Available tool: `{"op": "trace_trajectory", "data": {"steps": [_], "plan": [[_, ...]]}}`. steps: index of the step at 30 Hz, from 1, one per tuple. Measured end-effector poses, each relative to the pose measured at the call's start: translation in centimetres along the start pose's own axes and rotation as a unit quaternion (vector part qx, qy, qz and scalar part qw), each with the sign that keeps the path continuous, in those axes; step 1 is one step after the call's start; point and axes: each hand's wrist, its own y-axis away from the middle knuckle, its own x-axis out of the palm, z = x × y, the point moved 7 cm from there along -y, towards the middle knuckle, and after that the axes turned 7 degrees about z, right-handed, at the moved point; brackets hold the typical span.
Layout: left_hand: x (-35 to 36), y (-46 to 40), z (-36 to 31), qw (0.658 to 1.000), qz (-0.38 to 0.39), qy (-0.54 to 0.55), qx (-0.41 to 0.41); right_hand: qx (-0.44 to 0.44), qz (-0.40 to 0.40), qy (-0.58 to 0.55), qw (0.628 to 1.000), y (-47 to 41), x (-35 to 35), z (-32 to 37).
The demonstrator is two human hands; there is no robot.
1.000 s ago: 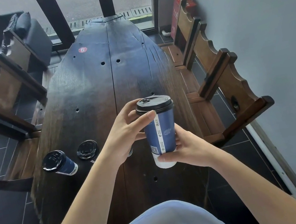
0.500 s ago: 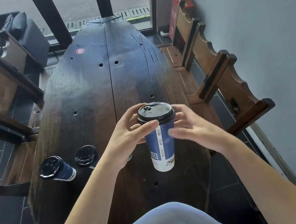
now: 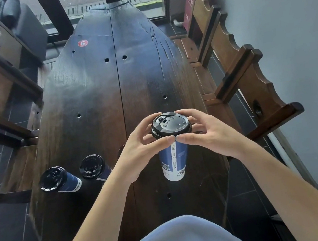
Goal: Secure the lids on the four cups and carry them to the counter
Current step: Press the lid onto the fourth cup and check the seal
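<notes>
Gripping black lid point(image 3: 170, 124) btwn both hands, left hand point(image 3: 139, 148) & right hand point(image 3: 207, 133), cup point(image 3: 173, 159) below.

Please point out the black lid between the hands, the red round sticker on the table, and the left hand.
black lid point(image 3: 170, 124), head view, on its flat top.
red round sticker point(image 3: 82, 43), head view, on its centre.
left hand point(image 3: 140, 149), head view, on its back.

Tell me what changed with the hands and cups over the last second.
The right hand left the bottom of the blue cup and came up to the black lid, pinching its rim opposite the left hand. The left grip stayed at the lid. The two lidded cups on the table stayed put.
</notes>
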Motion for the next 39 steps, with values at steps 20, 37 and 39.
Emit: {"op": "trace_trajectory", "data": {"steps": [20,37,39], "plan": [[0.1,-3.7,11.1,0.990,0.004,-0.085,-0.109,0.114,0.062,-0.027,0.991,-4.5,3.4,-11.3],[0.1,-6.4,16.9,0.977,-0.064,-0.163,-0.119,0.149,0.023,0.038,0.988,-6.7,6.7,-17.8],[-0.1,-6.8,17.1,0.976,-0.067,-0.166,-0.123,0.147,0.021,0.042,0.988,-7.2,6.6,-18.0]]}}
